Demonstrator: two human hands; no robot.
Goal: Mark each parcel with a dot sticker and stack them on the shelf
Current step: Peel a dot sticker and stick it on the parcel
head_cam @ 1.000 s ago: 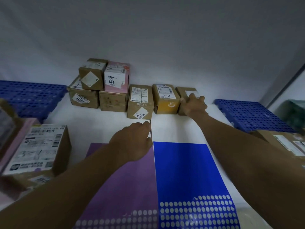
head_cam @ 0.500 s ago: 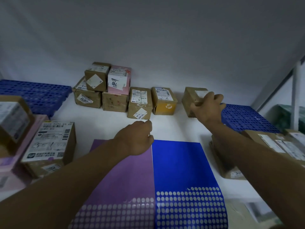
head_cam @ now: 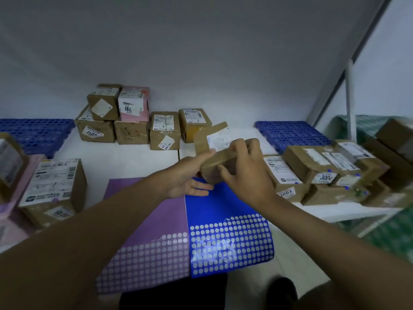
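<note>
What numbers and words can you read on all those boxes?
"110", upside down: white label on the pink parcel.
"3004": tag on the front of the stacked parcel on the right.
"3003": tag on the parcel below it.
"2": handwritten on the yellow-fronted parcel.
"3": handwritten on the tall middle parcel.
All other labels, including the held parcel, are too blurred to read.

Single head-worn view, forward and down, close over the white shelf and both forearms.
</note>
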